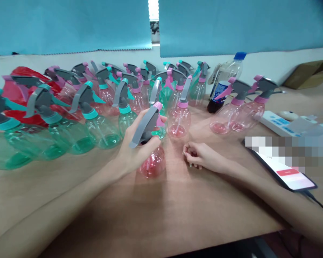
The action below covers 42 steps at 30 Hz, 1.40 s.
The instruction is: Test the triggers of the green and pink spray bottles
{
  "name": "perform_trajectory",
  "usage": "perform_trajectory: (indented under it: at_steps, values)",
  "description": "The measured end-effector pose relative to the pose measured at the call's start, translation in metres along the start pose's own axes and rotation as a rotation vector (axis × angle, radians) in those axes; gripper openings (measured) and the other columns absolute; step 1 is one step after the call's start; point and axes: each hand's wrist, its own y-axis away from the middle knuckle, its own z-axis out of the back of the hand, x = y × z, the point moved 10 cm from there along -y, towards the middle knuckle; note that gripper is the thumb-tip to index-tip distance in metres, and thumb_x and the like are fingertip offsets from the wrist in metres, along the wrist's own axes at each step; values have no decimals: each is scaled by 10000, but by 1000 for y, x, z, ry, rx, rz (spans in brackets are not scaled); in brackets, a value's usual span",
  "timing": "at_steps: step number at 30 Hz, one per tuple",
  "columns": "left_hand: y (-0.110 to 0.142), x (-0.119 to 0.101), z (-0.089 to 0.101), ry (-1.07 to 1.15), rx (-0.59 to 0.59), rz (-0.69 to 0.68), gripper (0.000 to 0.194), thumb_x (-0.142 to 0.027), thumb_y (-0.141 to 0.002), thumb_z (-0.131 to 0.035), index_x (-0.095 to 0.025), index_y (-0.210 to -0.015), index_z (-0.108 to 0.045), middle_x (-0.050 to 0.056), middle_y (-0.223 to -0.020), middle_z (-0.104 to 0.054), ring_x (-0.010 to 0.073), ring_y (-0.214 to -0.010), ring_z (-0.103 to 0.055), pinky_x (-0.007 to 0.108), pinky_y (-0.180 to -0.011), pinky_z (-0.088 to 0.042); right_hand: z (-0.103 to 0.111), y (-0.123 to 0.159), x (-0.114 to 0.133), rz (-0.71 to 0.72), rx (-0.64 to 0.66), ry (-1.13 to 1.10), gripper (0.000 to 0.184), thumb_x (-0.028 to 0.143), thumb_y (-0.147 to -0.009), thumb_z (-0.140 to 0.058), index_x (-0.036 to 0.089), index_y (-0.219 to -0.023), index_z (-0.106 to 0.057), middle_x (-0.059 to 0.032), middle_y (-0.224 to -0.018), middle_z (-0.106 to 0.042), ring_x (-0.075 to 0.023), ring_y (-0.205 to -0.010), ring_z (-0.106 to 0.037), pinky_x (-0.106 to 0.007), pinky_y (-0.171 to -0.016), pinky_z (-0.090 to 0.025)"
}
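Fingers of my left hand are clamped around the neck of a clear pink-tinted plastic spray bottle, just under its grey trigger head. The bottle sits low near the middle of the frame, either on or barely above the tan worktop; I cannot tell which. My right hand lies apart from it, its fingers curled together and holding nothing, with a black smartphone near it on the right. Every bottle I can see has a trigger head fitted, and I can see none left bare. Clear teal-green plastic spray bottles crowd the left of the frame, with red-tinted ones behind them at upper left. A clear pink plastic spray bottle stands just beyond my hands, and two more pink-tinted bottles stand towards the right, beside a white power strip
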Motion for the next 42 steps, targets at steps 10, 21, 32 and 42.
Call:
perform_trajectory:
  at_steps: [10, 21, 32, 42]
  values:
    - [0, 3, 0, -101, -10, 13, 510, -189, -774, -493, -285, -1273, -528, 1, -853, -676, 155, -598, -604, 319, -562, -513, 2, -1, -7, -14, 14, -99, 188, 341, -842, -619, 205, -819, -491, 20, -644, -620, -104, -503, -597, -194, -415, -484]
    - [2, 3, -1, 61, -3, 23, 515, -91, -778, -496, -322, -1235, -544, -51, -777, -599, 108, -562, -483, 338, -753, -509, 1, -1, -14, -47, 54, -262, 384, 481, -914, -529, 132, -1023, -647, -21, -690, -656, -120, -552, -624, -220, -469, -504]
    - [-2, 4, 0, 128, -34, -66, 518, -137, -714, -518, -272, -1212, -561, -20, -964, -651, 78, -498, -338, 261, -548, -412, 4, 2, -12, -61, 26, -177, 74, 220, -883, -443, 177, -898, -502, 50, -571, -555, -89, -455, -542, -182, -408, -435]
    - [-4, -2, -1, 118, -13, -111, 539, -120, -735, -517, -258, -1256, -519, 15, -1140, -652, 75, -531, -383, 251, -538, -420, 2, 1, -15, -45, 34, -264, 228, 314, -885, -525, 152, -1042, -562, 32, -605, -612, -109, -476, -586, -206, -429, -481]
